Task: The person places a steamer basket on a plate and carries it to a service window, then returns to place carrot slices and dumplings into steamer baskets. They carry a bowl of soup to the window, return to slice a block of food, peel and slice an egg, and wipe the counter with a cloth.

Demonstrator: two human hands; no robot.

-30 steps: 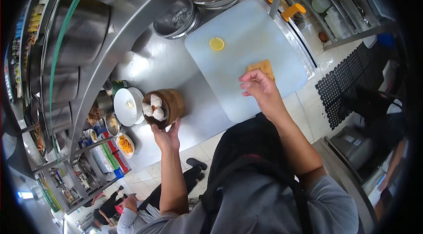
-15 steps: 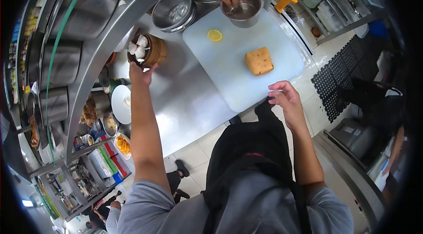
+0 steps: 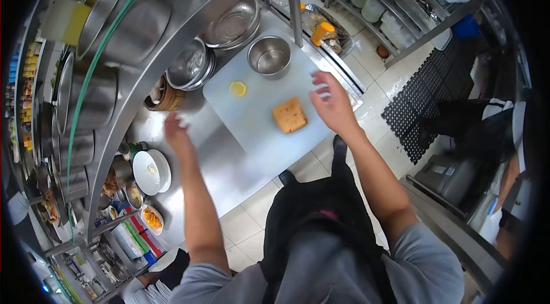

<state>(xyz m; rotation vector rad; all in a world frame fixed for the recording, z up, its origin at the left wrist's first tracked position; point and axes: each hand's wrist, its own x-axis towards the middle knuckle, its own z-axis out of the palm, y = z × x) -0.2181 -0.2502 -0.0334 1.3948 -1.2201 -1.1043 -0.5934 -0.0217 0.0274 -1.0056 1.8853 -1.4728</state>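
**Both hands bare above the counter**

The left hand (image 3: 177, 132) hung left of centre in the frame. It was blurred, with fingers stretched out and nothing in its grasp. It was above the bare steel counter (image 3: 226, 163), but the blur hid whether it touched the metal. Just above it in the frame, apart from the fingertips, the bamboo steamer (image 3: 165, 99) sat on the counter, half tucked under the curved steel shelf (image 3: 172, 34). Pale buns showed inside the steamer, too small to count.

The right hand (image 3: 332, 104) was right of centre, with fingers spread wide and nothing in them. It was at the right edge of the white board (image 3: 252, 129). Whether the palm rested on the board could not be told. The golden block (image 3: 289, 115) lay flat on the board just left of that hand, near it but not touching.

Further up the board were a yellow slice (image 3: 238, 88) and a steel bowl (image 3: 269, 56), upright and well apart from both hands. Stacked bowls (image 3: 192, 66) stood at the board's upper left corner. White plates (image 3: 152, 171) sat at the counter's left end, below the left hand. An orange-capped bottle (image 3: 322, 32) stood beyond the counter's far edge. A black mat (image 3: 421, 97) covered the tiled floor at the right.
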